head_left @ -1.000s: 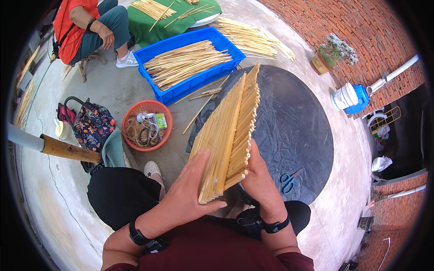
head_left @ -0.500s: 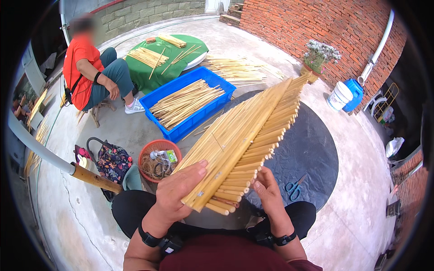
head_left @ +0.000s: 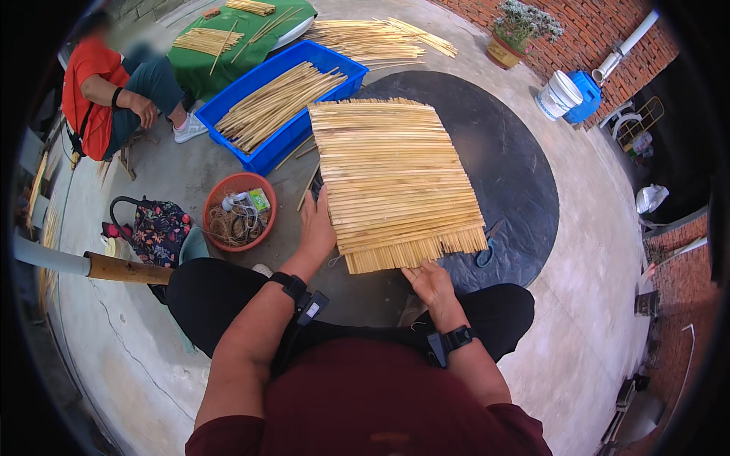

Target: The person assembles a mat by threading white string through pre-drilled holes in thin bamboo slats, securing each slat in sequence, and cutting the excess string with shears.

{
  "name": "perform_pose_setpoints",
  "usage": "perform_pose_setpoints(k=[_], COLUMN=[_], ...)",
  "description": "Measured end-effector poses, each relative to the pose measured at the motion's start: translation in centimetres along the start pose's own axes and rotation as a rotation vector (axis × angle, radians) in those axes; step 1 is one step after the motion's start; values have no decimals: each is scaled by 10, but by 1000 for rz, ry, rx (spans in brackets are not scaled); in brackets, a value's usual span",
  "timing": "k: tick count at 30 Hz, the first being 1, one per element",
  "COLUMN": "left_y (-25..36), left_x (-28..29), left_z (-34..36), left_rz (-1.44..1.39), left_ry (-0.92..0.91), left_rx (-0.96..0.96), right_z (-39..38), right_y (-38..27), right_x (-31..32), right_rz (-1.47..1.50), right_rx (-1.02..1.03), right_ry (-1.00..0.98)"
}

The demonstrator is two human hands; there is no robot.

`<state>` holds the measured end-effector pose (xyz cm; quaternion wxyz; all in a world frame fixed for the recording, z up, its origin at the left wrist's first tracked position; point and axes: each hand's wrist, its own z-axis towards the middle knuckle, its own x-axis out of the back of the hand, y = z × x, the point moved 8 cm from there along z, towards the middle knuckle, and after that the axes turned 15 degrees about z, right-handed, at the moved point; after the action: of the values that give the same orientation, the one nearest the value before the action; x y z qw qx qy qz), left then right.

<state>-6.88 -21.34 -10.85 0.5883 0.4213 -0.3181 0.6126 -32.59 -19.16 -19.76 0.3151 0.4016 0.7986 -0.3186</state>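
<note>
A squarish panel of pale yellow plant stalks point(head_left: 395, 175) is held in front of me with its broad face turned up. Stalks run crosswise over this face, while a row of stalk ends pointing toward me sticks out along the near edge. My left hand point(head_left: 317, 228) grips the left edge close to the near corner, its fingers partly hidden behind the panel. At the near edge my right hand point(head_left: 428, 283) holds the stalk ends, with some fingers underneath. Blue-handled scissors point(head_left: 486, 254) lie just right of the panel, partly covered by it.
A blue crate point(head_left: 209, 125) of loose stalks stands ahead left, beyond an orange basket point(head_left: 242, 182) of twine. A round black sheet point(head_left: 525, 182) lies under the panel. A person in red point(head_left: 91, 91) sits far left. White bucket point(head_left: 559, 95) and flowerpot point(head_left: 503, 52) stand far right.
The panel has turned from steeply tilted to face-up, its stalks now running crosswise. My left hand has moved from its near corner to the left edge. The view has shifted too.
</note>
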Motion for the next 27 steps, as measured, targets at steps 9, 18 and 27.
perform_pose_setpoints(k=[9,18,27], left_y=[-57,-43,-39], left_x=[-134,-134,-151], left_z=[-85,-73,-77], left_rz=[-1749,-1622,-1591], left_ry=[-536,-726,-856], left_rx=[1066,1034,1175], right_z=[4,58,85], right_y=[40,45,76], right_x=[-21,-114,-130], right_rz=[-1357,-1743,-1800], right_rx=[-394,876,1106], right_ry=[30,-464,-655])
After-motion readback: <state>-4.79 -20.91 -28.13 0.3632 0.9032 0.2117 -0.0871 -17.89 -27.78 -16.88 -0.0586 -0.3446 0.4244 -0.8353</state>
